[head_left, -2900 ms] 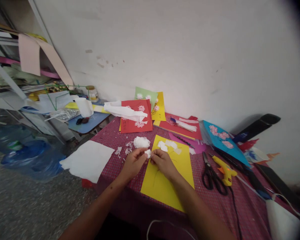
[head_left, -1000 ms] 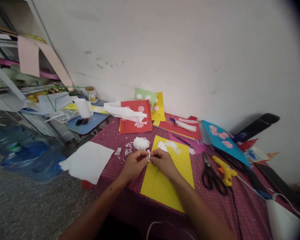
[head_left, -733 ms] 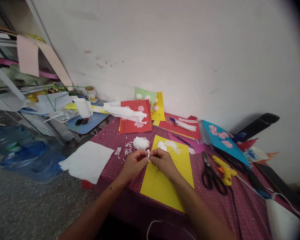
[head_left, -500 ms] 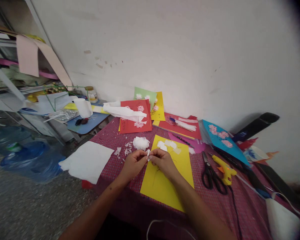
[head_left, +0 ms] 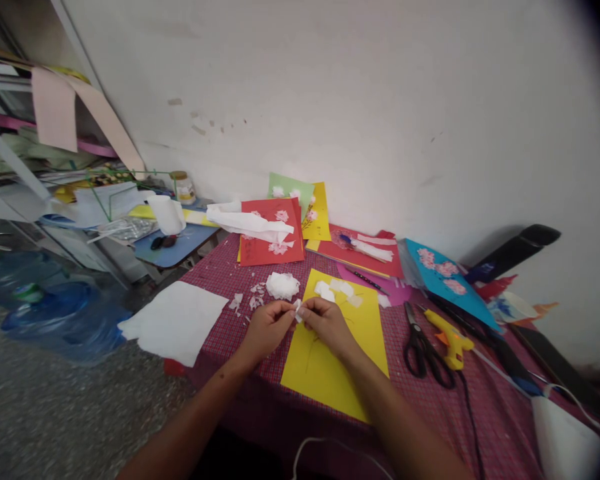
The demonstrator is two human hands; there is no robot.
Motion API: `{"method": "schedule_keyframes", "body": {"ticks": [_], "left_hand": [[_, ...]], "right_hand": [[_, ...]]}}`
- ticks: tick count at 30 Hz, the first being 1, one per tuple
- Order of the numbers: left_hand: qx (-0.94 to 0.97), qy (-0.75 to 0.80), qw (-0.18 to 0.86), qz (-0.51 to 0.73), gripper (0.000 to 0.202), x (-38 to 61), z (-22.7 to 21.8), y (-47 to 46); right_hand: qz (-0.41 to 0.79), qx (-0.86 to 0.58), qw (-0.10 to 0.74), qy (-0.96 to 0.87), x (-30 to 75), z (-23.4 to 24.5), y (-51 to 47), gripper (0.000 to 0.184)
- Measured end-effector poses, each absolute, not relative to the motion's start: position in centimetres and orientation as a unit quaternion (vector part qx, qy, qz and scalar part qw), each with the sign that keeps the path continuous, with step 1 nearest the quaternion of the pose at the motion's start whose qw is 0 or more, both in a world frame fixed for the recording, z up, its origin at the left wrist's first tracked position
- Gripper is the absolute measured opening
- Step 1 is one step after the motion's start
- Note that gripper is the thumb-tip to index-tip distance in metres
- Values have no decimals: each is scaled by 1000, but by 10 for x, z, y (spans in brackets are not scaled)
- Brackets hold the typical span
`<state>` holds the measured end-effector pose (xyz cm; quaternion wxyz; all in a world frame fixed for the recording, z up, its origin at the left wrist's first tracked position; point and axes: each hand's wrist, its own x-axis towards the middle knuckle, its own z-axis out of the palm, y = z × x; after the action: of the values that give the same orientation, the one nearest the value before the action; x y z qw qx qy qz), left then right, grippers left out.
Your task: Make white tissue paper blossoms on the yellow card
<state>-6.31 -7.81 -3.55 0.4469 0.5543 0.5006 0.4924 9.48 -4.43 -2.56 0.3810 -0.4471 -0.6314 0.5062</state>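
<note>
My left hand and my right hand meet over the left edge of a yellow sheet of paper on the red checked tablecloth. Both pinch one small piece of white tissue between their fingertips. Just beyond the hands lie a crumpled white tissue ball and flat white tissue pieces on the yellow sheet. Small white scraps lie to the left of the hands.
Black scissors and a yellow glue gun lie to the right. Red cards, a blue card with pink flowers and a pen sit near the wall. A white sheet hangs off the table's left corner.
The tissue piece between my fingertips looks smaller and more squeezed than 2.9 s ago. Both hands have stayed in the same place.
</note>
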Motion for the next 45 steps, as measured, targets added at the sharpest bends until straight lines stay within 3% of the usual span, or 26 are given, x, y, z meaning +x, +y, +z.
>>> {"method": "schedule_keyframes", "body": {"ticks": [25, 45], "left_hand": [[568, 519, 403, 495, 18, -63, -36, -77], [584, 525, 374, 494, 18, -63, -33, -78]], "right_hand": [[458, -428, 396, -671, 95, -29, -44, 6], [435, -435, 393, -684, 94, -30, -44, 6]]}}
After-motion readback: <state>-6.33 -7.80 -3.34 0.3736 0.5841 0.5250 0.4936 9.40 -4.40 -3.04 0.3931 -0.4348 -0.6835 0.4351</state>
